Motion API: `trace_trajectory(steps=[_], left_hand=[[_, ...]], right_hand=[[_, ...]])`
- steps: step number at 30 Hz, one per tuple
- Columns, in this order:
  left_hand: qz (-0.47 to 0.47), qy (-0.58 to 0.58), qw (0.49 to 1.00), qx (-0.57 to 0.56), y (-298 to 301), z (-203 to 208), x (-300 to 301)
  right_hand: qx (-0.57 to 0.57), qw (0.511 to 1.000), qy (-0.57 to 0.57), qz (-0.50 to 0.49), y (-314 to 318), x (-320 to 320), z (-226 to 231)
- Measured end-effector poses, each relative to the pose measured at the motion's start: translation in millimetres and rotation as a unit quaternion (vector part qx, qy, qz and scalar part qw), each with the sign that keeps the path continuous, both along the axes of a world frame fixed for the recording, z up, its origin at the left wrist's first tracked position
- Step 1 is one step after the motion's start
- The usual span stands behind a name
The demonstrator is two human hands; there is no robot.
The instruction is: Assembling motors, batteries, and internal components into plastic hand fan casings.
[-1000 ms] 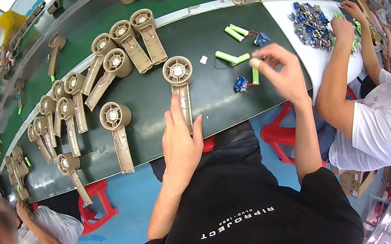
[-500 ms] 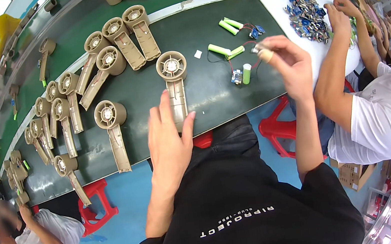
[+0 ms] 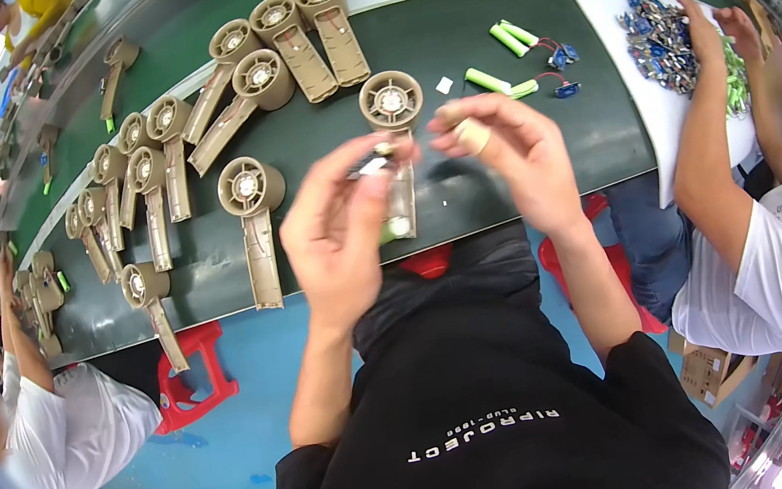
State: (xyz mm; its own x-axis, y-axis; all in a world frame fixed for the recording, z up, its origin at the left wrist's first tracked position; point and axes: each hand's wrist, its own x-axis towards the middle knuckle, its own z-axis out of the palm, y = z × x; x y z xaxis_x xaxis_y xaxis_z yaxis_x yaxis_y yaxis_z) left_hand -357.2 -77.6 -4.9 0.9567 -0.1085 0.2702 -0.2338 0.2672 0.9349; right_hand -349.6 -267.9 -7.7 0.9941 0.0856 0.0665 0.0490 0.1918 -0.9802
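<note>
While the left hand [image 3: 334, 233] grips a small part [image 3: 369, 164] near the fan [image 3: 392, 101], the right hand [image 3: 522, 159] hovers.
Its grip I cannot tell; batteries [image 3: 487, 80] lie right of the fan.

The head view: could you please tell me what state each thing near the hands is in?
Left hand: grip closed on a small part
Right hand: fingers curled, contents unclear
Nearest fan housing: lying, handle partly hidden
Green cell below left hand: partly hidden
Upper green battery pair: lying, wired to blue board
White square: lying on the bench
</note>
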Motion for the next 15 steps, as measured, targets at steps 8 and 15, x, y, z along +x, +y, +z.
trace_trajectory(steps=[8, 15], left_hand=[[0.033, -0.106, 0.897, 0.427, 21, -12, 12], [0.062, 0.028, 0.927, 0.368, 11, -24, 21]], right_hand=[[-0.176, 0.984, -0.016, -0.017, 5, 3, -36], [-0.23, 0.966, -0.105, -0.044, 29, 7, -42]])
